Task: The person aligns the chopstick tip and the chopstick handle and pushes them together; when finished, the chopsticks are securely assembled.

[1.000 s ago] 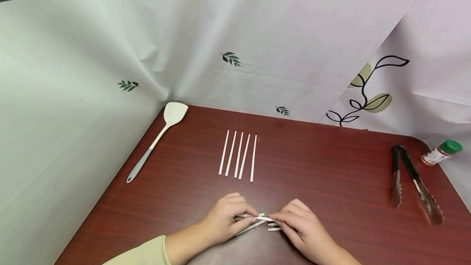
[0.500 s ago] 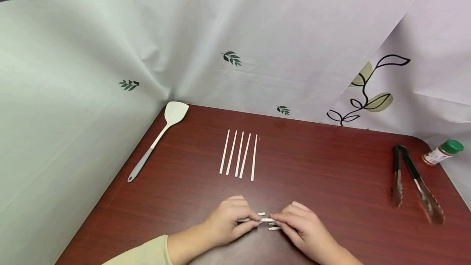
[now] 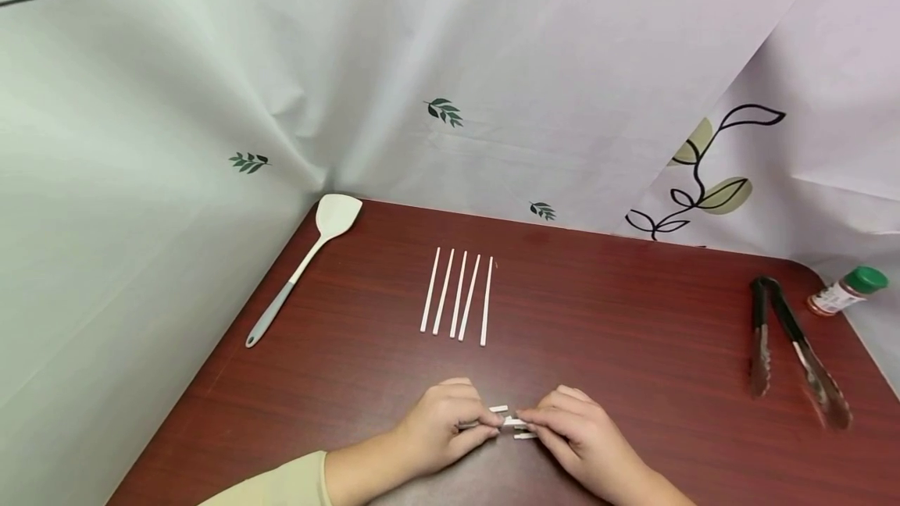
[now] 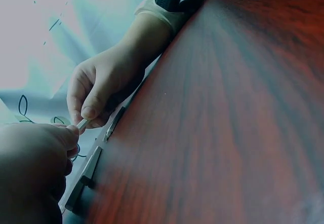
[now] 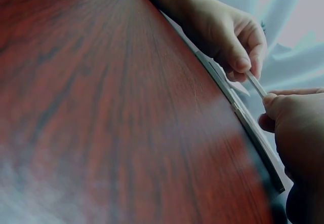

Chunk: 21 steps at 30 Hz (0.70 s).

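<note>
Both hands pinch one thin white stick [image 3: 514, 422] between them, low over the near part of the table. My left hand [image 3: 444, 420] has its thumb and fingertips on one end, and my right hand [image 3: 582, 437] grips the other. Only a short length shows between the fingertips; the right wrist view shows the stick [image 5: 256, 84] slanting from hand to hand. More white sticks lie under and around the hands, mostly hidden: one stick end [image 3: 498, 408] pokes out behind the left fingertips, and another stick end [image 3: 523, 436] shows below the right fingers.
Several white sticks [image 3: 456, 295] lie in a row farther back on the red-brown table [image 3: 605, 318]. A white spatula [image 3: 309, 264] with a grey handle lies along the left edge. Tongs [image 3: 787, 334] and a green-capped spice bottle [image 3: 844, 293] are at the right. Printed curtains enclose the table.
My left hand has shifted slightly right along the stick, so less of it shows between the hands. A slanting stick below the left hand is now hidden. The right hand stays nearly still.
</note>
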Tool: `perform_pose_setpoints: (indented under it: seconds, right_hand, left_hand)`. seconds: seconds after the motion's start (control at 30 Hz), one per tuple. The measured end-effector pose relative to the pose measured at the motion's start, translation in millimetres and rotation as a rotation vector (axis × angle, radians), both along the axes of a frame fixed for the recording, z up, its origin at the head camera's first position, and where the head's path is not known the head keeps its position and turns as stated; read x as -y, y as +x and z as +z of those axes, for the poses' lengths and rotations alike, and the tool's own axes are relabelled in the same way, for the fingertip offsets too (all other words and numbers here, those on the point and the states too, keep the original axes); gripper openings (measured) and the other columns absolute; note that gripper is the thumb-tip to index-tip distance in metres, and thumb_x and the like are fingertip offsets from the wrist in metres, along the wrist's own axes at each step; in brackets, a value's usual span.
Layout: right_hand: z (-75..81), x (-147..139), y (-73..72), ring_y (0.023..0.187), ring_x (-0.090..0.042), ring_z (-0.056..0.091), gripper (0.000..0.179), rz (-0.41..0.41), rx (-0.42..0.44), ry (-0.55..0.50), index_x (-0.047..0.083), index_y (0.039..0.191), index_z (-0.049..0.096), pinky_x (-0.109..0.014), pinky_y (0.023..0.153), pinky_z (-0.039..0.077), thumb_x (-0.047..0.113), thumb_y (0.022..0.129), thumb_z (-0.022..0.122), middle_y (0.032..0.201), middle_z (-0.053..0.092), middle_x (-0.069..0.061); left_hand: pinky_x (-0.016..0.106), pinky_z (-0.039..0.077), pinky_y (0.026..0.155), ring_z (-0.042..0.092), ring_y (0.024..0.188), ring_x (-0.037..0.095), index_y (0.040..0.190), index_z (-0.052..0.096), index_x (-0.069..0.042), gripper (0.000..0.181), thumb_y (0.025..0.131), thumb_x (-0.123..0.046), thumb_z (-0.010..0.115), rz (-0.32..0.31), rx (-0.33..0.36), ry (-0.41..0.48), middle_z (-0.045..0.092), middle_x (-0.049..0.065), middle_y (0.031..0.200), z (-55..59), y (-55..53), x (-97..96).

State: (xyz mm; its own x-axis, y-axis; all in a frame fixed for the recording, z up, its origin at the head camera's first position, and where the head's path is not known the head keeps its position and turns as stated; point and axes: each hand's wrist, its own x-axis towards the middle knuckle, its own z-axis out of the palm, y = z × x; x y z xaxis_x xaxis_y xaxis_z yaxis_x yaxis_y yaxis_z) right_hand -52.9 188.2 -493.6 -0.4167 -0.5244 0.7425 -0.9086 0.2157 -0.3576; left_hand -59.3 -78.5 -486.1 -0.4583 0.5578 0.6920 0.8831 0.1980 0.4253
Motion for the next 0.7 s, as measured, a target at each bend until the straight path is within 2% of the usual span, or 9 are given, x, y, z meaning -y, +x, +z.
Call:
perform_pose_setpoints:
  seconds: [0.2, 0.3, 0.37, 0.43, 0.53, 0.6, 0.7]
  right_hand:
    - [-1.2, 1, 0.2, 0.085, -0.007, 0.064, 0.020, -0.048, 0.027, -0.010, 0.008, 0.112, 0.080, -0.023, 0.080, 0.048, 0.018, 0.109, 0.063, 0.098, 0.073, 0.005]
    - [0.3, -2, -0.4, 0.082, -0.008, 0.065, 0.017, -0.111, 0.061, -0.039, 0.009, 0.110, 0.081, -0.020, 0.076, 0.050, 0.021, 0.106, 0.070, 0.096, 0.076, 0.004]
    - [2.0, -4, -0.9, 0.080, -0.007, 0.064, 0.015, -0.180, 0.101, -0.052, 0.010, 0.107, 0.081, -0.019, 0.072, 0.050, 0.023, 0.100, 0.078, 0.094, 0.076, 0.004]
    - [3.9, -7, -1.5, 0.076, -0.006, 0.062, 0.020, -0.265, 0.170, -0.061, 0.012, 0.105, 0.082, -0.017, 0.068, 0.049, 0.020, 0.089, 0.089, 0.090, 0.075, 0.007]
    - [5.8, -13, -4.0, 0.070, -0.006, 0.059, 0.031, -0.352, 0.324, -0.109, 0.012, 0.104, 0.081, -0.018, 0.062, 0.047, 0.006, 0.077, 0.095, 0.085, 0.072, 0.009]
    - [6.5, -16, -7.6, 0.066, -0.006, 0.058, 0.039, -0.351, 0.451, -0.186, 0.006, 0.107, 0.078, -0.019, 0.058, 0.047, -0.008, 0.073, 0.092, 0.083, 0.071, 0.006]
    - [10.2, -17, -13.0, 0.066, -0.007, 0.062, 0.044, -0.291, 0.645, -0.342, -0.008, 0.117, 0.069, -0.021, 0.057, 0.049, -0.021, 0.077, 0.082, 0.084, 0.071, -0.002]
  left_hand:
    - [0.013, 0.047, 0.077, 0.059, 0.076, 0.002, 0.098, 0.083, -0.014, 0.016, 0.084, -0.008, 0.089, 0.015, 0.008, -0.013, 0.071, -0.010, 0.083, -2.6, -3.7, -2.0]
    - [0.015, 0.048, 0.078, 0.061, 0.077, 0.002, 0.099, 0.083, -0.015, 0.015, 0.086, -0.008, 0.088, 0.034, 0.008, -0.001, 0.074, -0.010, 0.087, -4.3, -7.1, -4.9]
    - [0.016, 0.049, 0.078, 0.062, 0.077, 0.002, 0.099, 0.082, -0.016, 0.016, 0.086, -0.009, 0.087, 0.052, 0.001, 0.008, 0.075, -0.011, 0.089, -4.3, -8.5, -4.8]
    - [0.017, 0.049, 0.079, 0.061, 0.078, 0.002, 0.100, 0.081, -0.017, 0.016, 0.087, -0.010, 0.086, 0.069, -0.003, 0.005, 0.075, -0.011, 0.091, -3.9, -8.9, -3.8]
    - [0.019, 0.049, 0.082, 0.063, 0.083, 0.001, 0.104, 0.080, -0.018, 0.014, 0.092, -0.011, 0.082, 0.062, 0.009, -0.020, 0.075, -0.012, 0.097, -2.3, -9.8, -2.3]
    - [0.020, 0.049, 0.086, 0.064, 0.089, 0.001, 0.107, 0.079, -0.017, 0.014, 0.095, -0.011, 0.079, 0.038, 0.012, -0.040, 0.076, -0.012, 0.102, -1.2, -11.7, -1.3]
    - [0.022, 0.050, 0.091, 0.066, 0.099, 0.001, 0.111, 0.079, -0.017, 0.018, 0.096, -0.008, 0.076, -0.017, -0.002, -0.071, 0.076, -0.011, 0.111, -0.1, -14.5, -0.7]
